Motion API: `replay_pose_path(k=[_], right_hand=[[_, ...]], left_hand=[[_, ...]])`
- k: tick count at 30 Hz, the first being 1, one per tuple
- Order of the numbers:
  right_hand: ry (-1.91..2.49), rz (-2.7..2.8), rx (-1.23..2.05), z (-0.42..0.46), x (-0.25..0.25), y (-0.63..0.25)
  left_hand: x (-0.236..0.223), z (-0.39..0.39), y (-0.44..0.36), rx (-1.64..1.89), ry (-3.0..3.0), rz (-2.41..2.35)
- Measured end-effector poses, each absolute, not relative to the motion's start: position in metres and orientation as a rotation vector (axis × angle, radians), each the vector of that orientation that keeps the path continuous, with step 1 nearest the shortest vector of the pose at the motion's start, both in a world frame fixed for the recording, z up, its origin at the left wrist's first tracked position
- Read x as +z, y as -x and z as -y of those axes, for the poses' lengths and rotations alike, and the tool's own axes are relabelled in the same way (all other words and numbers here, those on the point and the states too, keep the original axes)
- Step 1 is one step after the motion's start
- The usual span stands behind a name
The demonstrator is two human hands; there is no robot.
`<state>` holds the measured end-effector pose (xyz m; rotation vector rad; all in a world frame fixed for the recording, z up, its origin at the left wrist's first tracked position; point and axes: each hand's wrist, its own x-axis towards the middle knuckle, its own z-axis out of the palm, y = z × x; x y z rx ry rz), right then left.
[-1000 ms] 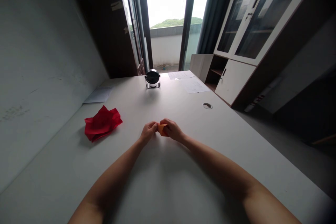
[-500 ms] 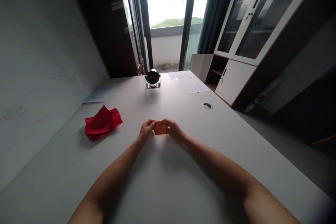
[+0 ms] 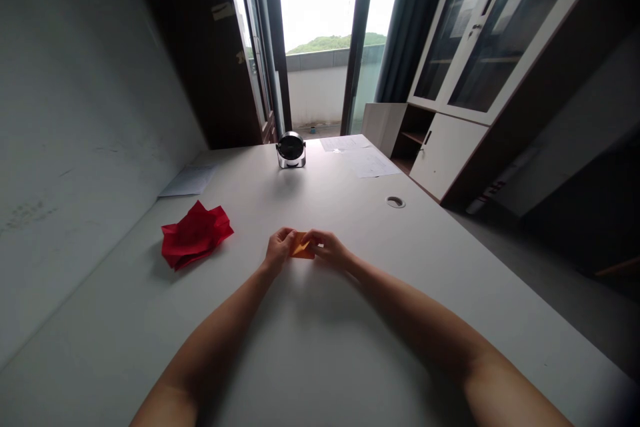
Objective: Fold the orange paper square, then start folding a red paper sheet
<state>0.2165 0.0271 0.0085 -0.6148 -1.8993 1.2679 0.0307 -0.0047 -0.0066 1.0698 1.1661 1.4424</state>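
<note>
The room looked like an office. A white desk [image 3: 310, 353] with a cable hole [image 3: 395, 202] bore papers [image 3: 374, 165]; a glass-doored cabinet [image 3: 461, 57] stood nearby.

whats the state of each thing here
orange paper: folded, held
left hand: gripping orange paper
right hand: gripping orange paper
red sheet: creased, lying unheld
white sheets: flat
black round device: standing upright
lower left cabinet door: open
lower right cabinet door: shut
glass cabinet doors: shut

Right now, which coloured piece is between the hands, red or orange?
The orange piece, held by the left hand and right hand; the red piece lies untouched on the table, to their left.
</note>
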Motion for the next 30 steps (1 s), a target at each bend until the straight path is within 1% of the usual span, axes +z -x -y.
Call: replay_pose_path(k=[4,11,17,25,30], right_hand=[[0.688,1.915,1.243,-0.03,0.005,-0.218],[0.754,1.842,1.167,-0.036,-0.006,-0.217],[0.752,1.786,1.162,-0.04,-0.008,-0.219],[0.717,1.766,1.134,-0.04,-0.007,-0.219],[0.713,1.749,1.134,-0.041,-0.007,-0.22]], left_hand=[[-0.006,0.006,-0.033,1.422,-1.109,-1.155],[-0.007,0.004,-0.033,1.482,-1.001,-1.134],[-0.007,0.005,-0.033,1.475,-1.1,-1.117],[-0.008,0.005,-0.033,1.38,-1.294,-1.151],[-0.009,0.004,-0.033,1.316,-1.288,-1.093]])
